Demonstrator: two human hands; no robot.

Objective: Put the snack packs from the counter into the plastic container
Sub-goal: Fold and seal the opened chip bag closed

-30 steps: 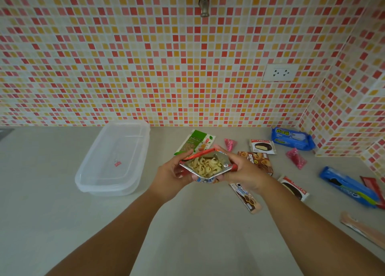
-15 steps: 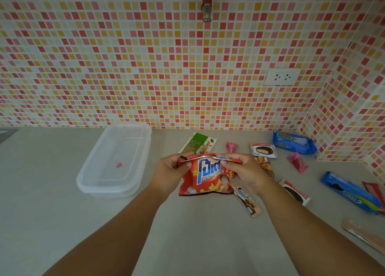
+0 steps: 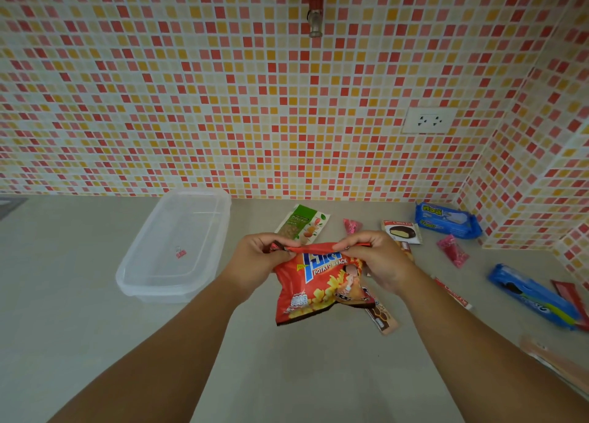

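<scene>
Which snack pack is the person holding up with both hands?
The red potato snack bag: both hands pinch its top edge, while all the other packs lie flat on the counter.

Both bare forearms reach in from the bottom corners and converge mid-frame above the counter. Left hand (image 3: 259, 256) has its fingers curled, pinching the top left edge of the red snack bag (image 3: 315, 282). Right hand (image 3: 377, 260) mirrors it, thumb and fingers pinching the top right edge. Knuckles up, wrists roughly level, hands close together.
</scene>
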